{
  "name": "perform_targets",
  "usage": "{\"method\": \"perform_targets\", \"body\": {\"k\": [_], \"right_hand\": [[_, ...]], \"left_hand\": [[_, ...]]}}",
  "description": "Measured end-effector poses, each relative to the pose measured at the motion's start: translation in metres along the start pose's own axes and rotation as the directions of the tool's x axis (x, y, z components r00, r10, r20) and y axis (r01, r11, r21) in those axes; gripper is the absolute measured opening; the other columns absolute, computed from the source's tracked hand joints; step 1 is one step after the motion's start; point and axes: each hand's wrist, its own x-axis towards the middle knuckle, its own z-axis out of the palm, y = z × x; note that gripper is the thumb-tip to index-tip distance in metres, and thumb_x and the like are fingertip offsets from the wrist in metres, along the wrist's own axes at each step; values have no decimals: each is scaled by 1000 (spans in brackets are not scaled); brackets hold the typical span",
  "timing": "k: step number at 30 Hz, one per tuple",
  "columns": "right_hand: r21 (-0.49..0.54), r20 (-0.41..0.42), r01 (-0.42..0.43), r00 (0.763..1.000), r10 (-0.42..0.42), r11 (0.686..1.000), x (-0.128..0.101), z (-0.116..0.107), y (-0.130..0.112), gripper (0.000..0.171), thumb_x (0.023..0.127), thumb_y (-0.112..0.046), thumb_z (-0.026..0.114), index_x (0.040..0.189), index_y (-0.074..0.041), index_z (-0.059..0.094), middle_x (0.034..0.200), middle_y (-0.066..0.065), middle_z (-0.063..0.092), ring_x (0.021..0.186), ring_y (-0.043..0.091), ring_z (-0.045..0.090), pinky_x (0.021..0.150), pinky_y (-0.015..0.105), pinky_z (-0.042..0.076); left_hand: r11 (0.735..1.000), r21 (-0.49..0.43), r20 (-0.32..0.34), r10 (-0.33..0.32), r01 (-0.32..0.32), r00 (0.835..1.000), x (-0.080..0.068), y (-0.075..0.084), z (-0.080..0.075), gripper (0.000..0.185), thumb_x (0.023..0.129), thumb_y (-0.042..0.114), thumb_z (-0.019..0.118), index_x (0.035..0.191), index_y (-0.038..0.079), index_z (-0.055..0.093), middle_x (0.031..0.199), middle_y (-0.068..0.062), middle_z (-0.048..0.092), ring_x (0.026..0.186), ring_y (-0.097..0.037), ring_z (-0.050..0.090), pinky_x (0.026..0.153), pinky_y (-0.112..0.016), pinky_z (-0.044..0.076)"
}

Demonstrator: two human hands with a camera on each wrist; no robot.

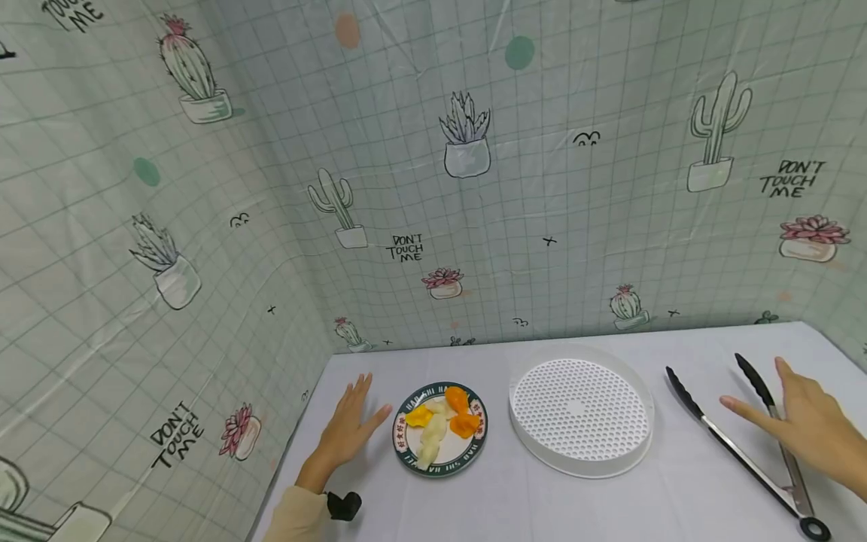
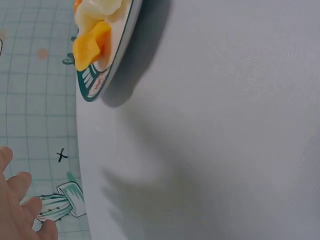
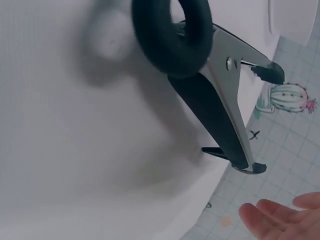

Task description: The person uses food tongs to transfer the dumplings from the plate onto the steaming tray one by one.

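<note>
My left hand (image 1: 347,427), fingers straight and thumb spread, is beside the left rim of a round plate (image 1: 444,468) with a green patterned border. On the plate lie pale, yellow (image 2: 88,49) and orange (image 1: 464,425) pieces shaped like dumplings. At the right, my right hand (image 1: 813,425) has its thumb and fingers extended and overlaps one arm of the tongs (image 1: 741,454) in the head view. These metal tongs lie spread, with black tips and a black ring at the pivot end. Neither hand holds anything.
Between the plate and the tongs sits a round white tray (image 1: 581,406) with a perforated surface and a raised rim. The white table (image 1: 497,512) ends against a wall covering (image 1: 535,188) printed with cacti, which also runs along the left side.
</note>
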Motion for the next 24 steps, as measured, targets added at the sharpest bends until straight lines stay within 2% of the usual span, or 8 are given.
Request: {"method": "perform_targets", "body": {"k": [3, 6, 11, 14, 17, 21, 24], "right_hand": [[36, 10, -32, 999, 31, 999, -1, -2, 0, 114, 91, -54, 62, 141, 29, 1, 119, 59, 30, 104, 67, 35, 81, 79, 33], [67, 30, -53, 998, 51, 996, -1, -2, 0, 113, 92, -54, 60, 140, 30, 2, 108, 54, 34, 99, 61, 35, 77, 76, 35], [63, 89, -138, 987, 132, 988, 0, 3, -1, 119, 90, -60, 60, 137, 32, 3, 108, 56, 33, 100, 64, 38, 78, 75, 40], [42, 116, -190, 976, 184, 981, 1, 6, -1, 123, 87, -64, 61, 136, 34, 4, 106, 55, 37, 96, 62, 45, 77, 72, 44], [34, 116, -189, 976, 184, 981, 0, 9, 0, 125, 86, -65, 62, 133, 36, 7, 104, 54, 43, 91, 60, 49, 76, 71, 46], [23, 108, -184, 978, 180, 983, -1, 12, 1, 128, 83, -66, 65, 130, 38, 9, 108, 58, 41, 90, 61, 50, 77, 71, 47], [28, 130, -185, 975, 180, 982, -2, 13, 1, 129, 83, -68, 63, 129, 39, 8, 91, 50, 50, 77, 50, 54, 71, 64, 50]], "left_hand": [[998, -50, 1, -25, 25, 1000, -2, -2, 2, 83, 98, 53, 51, 158, 3, 21, 163, -21, 17, 148, -46, 10, 114, -69, 12], [994, -96, 0, -47, 46, 999, -3, -4, 6, 83, 99, 51, 52, 158, 2, 20, 163, -22, 17, 147, -47, 13, 114, -70, 12], [981, -187, 1, -56, 55, 998, -4, -6, 11, 81, 100, 46, 53, 158, 0, 19, 162, -25, 17, 147, -47, 15, 114, -68, 14], [965, -252, 12, -69, 70, 998, -4, -5, 14, 79, 100, 43, 53, 158, 1, 19, 160, -27, 20, 145, -48, 20, 114, -66, 21], [940, -332, 35, -72, 80, 997, -4, -2, 18, 76, 101, 38, 53, 158, 1, 19, 158, -29, 24, 141, -48, 27, 111, -65, 30], [910, -404, 73, -74, 97, 995, -5, 2, 24, 71, 103, 31, 52, 157, -1, 19, 157, -29, 27, 138, -46, 32, 111, -64, 30], [894, -436, 80, -79, 106, 994, -5, 2, 28, 68, 103, 28, 51, 156, -2, 21, 156, -28, 31, 137, -46, 35, 110, -64, 30]]}}
